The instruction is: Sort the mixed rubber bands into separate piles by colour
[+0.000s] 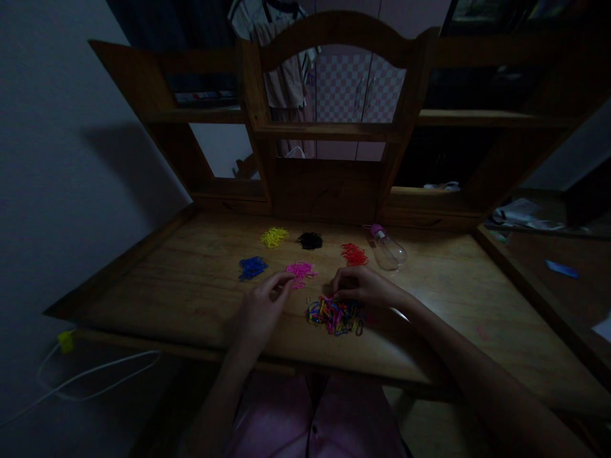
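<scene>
My left hand (pixel 264 304) is at the left edge of a pile of small pink clips (pixel 300 273), thumb and forefinger closed together; whatever is between them is too small to make out. Above a mixed multicoloured pile of clips (pixel 335 316), my right hand (pixel 360 284) pinches with its fingertips, and they hide what they hold. Each clip is a slim loop, like a paper clip or small pin. Separate piles lie around: blue clips (pixel 252 268), yellow clips (pixel 273 237), black clips (pixel 310 240) and red clips (pixel 354 254).
A clear bulb-shaped container (pixel 390 255) with a pink cap lies behind my right hand. The wooden desk (pixel 191 280) has a shelf unit (pixel 329 133) along its back. A white cord (pixel 105 367) hangs off the left front edge by a yellow object (pixel 66 341).
</scene>
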Tool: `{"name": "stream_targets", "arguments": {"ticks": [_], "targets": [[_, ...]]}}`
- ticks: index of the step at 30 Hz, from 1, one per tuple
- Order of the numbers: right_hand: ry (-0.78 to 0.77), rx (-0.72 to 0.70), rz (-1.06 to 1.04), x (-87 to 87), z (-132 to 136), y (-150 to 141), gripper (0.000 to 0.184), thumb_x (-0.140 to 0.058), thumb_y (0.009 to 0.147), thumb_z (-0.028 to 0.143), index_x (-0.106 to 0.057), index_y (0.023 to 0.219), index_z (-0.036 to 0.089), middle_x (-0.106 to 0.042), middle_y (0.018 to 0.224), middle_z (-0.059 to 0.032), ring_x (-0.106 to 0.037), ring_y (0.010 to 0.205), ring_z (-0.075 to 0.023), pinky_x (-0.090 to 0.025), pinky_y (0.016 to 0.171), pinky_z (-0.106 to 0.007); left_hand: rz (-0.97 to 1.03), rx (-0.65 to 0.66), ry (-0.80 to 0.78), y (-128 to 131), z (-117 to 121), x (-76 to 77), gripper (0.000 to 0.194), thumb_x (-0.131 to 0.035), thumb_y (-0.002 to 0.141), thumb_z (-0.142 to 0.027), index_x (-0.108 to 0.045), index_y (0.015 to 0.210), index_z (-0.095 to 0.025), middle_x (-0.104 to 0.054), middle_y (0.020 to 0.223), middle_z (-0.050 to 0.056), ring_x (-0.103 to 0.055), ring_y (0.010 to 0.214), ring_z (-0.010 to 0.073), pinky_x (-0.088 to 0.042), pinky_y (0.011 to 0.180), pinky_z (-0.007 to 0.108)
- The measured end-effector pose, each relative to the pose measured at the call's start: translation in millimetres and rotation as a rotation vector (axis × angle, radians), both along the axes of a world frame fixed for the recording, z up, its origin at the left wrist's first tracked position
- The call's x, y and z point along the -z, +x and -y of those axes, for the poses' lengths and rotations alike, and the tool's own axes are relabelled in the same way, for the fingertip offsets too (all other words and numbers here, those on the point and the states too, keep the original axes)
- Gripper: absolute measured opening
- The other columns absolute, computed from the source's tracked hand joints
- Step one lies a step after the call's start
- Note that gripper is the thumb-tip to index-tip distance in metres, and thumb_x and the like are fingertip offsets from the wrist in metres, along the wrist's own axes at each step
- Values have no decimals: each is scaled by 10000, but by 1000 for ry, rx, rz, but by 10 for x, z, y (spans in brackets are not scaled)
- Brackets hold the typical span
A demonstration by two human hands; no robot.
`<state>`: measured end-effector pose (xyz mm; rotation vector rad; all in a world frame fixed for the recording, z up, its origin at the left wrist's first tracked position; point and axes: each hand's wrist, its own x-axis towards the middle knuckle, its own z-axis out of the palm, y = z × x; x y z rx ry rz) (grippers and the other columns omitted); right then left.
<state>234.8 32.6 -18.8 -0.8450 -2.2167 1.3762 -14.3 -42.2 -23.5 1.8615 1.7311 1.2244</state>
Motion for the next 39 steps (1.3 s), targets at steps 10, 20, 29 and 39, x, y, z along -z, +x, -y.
{"name": "stream_targets", "arguments": {"ticks": [10,20,29,39], "targets": [[148,-76,31,-165,-16,89,157,-679,814,268,-704,944,184,-683,990,-49,-637,894,-152,-498,798,-276,-162,67,139,-41,-81,-68,134,-555,886,-263,-664,960,-236,-677,1013,33,-611,983,206,-464,901,345],[252,-91,59,-121,-14,61,108,-639,838,215,-714,900,167,-669,912,-48,-626,840,-147,-491,768,-266,-147,138,70,176,40,38,139,-541,893,-199,-662,951,-235,-653,1016,26,-587,1014,193,-449,936,344],[247,-122,45,-122,0,50,146,-655,813,206,-704,948,177,-668,960,-57,-624,883,-163,-494,803,-293,-210,266,-2,414,40,89,122,-612,867,-252,-666,976,-241,-632,1012,24,-581,997,193,-469,885,324],[240,-104,67,-58,-3,31,107,-648,797,176,-688,896,167,-654,903,-39,-608,830,-151,-482,762,-280,-242,362,-46,517,-65,76,62,-639,846,-239,-685,878,-211,-617,933,30,-568,973,201,-447,908,334]]}}
